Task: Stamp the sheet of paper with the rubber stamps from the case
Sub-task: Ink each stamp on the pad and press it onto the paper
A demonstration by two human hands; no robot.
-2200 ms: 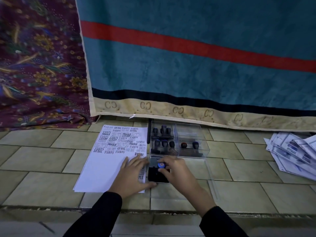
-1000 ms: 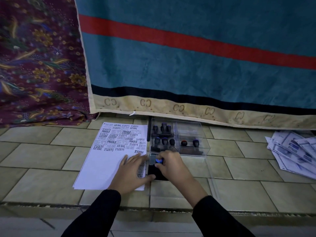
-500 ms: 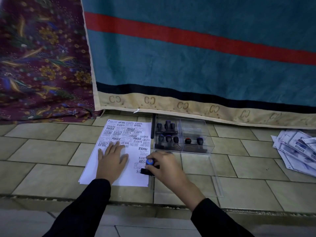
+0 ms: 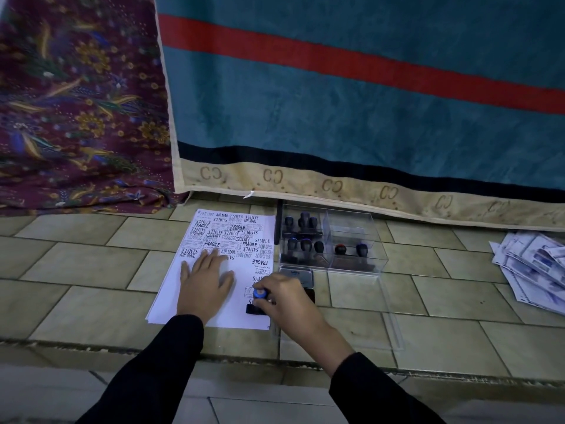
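Risk lies at the near right corner of the sheet of paper. The blue-capped rubber stamp stands there close to the edge and to other prints, so a rocked or sliding press would likely smear or clip the mark. The right hand pinches its handle with curled fingers. The left hand lies flat mid-sheet, fingers straight, pinning it. Just right of the sheet sits an ink pad, and beyond it the clear stamp case.

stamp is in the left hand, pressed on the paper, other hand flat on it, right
No: the right hand grips the stamp on the paper; the left hand lies flat on it. The head view shows this.
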